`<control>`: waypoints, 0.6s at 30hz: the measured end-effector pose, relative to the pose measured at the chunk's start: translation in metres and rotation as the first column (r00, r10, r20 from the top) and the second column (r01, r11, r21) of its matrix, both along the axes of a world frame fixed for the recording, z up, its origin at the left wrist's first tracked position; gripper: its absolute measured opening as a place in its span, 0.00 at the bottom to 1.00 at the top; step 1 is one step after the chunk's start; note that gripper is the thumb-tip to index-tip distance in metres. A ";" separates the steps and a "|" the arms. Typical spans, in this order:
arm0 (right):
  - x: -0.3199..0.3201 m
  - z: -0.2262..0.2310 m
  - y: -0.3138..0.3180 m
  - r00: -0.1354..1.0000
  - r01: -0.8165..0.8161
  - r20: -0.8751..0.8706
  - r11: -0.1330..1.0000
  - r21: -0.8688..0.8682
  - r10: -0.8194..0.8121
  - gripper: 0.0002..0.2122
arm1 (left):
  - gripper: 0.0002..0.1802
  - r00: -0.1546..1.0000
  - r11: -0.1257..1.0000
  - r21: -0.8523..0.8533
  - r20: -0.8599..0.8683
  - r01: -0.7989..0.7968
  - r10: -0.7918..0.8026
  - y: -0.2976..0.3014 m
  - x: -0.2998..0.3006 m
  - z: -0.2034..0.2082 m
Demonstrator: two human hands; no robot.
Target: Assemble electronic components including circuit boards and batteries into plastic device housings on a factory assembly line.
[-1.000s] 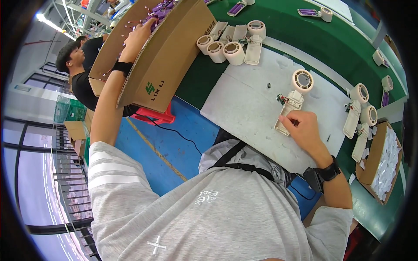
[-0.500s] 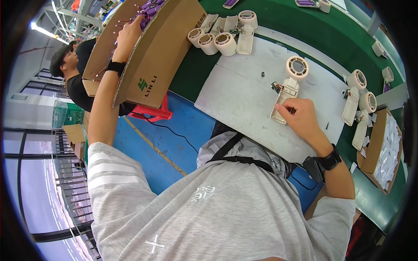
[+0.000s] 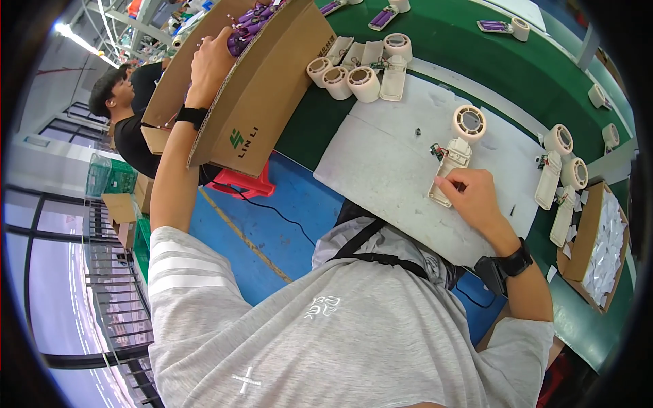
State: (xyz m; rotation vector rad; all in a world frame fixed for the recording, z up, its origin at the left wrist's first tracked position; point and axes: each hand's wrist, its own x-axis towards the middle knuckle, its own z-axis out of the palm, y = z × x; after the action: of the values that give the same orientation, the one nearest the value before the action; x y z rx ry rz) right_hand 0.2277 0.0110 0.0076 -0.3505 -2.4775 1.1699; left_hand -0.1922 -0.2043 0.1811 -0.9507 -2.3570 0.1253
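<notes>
My left hand (image 3: 212, 62) reaches up into a tilted brown cardboard box (image 3: 262, 88) and touches the purple parts (image 3: 248, 24) inside it; its fingers are partly hidden by the box rim. My right hand (image 3: 473, 197) rests on the white work mat (image 3: 381, 170), its fingertips pinching the long cream housing of a small handheld fan (image 3: 452, 160). The fan's round head (image 3: 469, 124) lies just beyond, with coloured wires showing at the neck.
Several cream fan parts (image 3: 360, 75) lie at the mat's far edge, more fan units (image 3: 561, 170) at the right. A cardboard tray of white bags (image 3: 602, 245) sits far right. Another person (image 3: 126, 115) is at left, by a red stool (image 3: 245, 187).
The view has shifted slightly. My left hand stays in the box among the purple parts. My right hand remains on the fan housing, barely moved.
</notes>
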 end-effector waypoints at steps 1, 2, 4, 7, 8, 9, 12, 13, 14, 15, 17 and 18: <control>0.000 -0.001 0.000 1.000 -0.001 -0.003 1.000 0.001 0.001 0.12 | 0.23 0.999 0.998 0.043 0.001 0.034 -0.034 -0.004 -0.003 -0.001; -0.001 -0.001 0.000 1.000 0.000 -0.007 1.000 0.003 0.000 0.12 | 0.23 0.997 0.994 0.087 -0.003 0.071 -0.071 -0.007 -0.007 0.000; -0.003 0.000 0.000 1.000 -0.002 -0.011 1.000 0.008 0.002 0.12 | 0.23 0.995 0.985 0.135 -0.007 0.104 -0.104 -0.012 -0.016 0.003; -0.004 0.000 0.000 1.000 -0.002 -0.028 1.000 0.016 0.003 0.12 | 0.23 0.978 0.938 0.284 -0.111 0.200 -0.175 -0.020 -0.025 0.014; -0.005 0.001 0.000 1.000 -0.004 -0.030 1.000 0.018 0.005 0.12 | 0.23 0.978 0.938 0.285 -0.113 0.199 -0.173 -0.022 -0.025 0.017; -0.004 0.000 0.000 1.000 -0.002 -0.028 1.000 0.018 0.002 0.12 | 0.23 0.976 0.920 0.332 -0.122 0.209 -0.178 -0.024 -0.026 0.022; -0.003 0.000 0.000 1.000 -0.004 -0.030 1.000 0.019 0.005 0.12 | 0.23 0.973 0.879 0.421 -0.148 0.226 -0.180 -0.034 -0.025 0.043; -0.003 0.000 0.000 0.999 -0.007 -0.035 1.000 0.021 0.008 0.12 | 0.23 0.972 0.875 0.434 -0.179 0.217 -0.153 -0.041 -0.022 0.055; -0.003 0.000 0.000 0.999 -0.008 -0.036 1.000 0.024 0.009 0.12 | 0.24 0.970 0.869 0.449 -0.207 0.210 -0.128 -0.047 -0.020 0.067; -0.002 0.000 0.000 0.999 -0.003 -0.033 1.000 0.025 0.004 0.12 | 0.24 0.967 0.862 0.463 -0.230 0.207 -0.108 -0.050 -0.019 0.077; -0.001 0.001 0.000 1.000 -0.004 -0.021 1.000 0.021 0.005 0.12 | 0.25 0.980 0.826 0.537 -0.179 0.171 -0.086 -0.062 -0.017 0.106; -0.001 0.002 0.000 1.000 -0.007 -0.010 1.000 0.016 0.008 0.12 | 0.25 0.990 0.785 0.606 -0.128 0.131 -0.066 -0.065 -0.012 0.120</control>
State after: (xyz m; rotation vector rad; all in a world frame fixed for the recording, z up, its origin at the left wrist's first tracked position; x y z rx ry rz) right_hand 0.2265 0.0107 0.0100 -0.3303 -2.4801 1.1512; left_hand -0.2045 -0.2693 0.3009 -0.7092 -2.0299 -0.5965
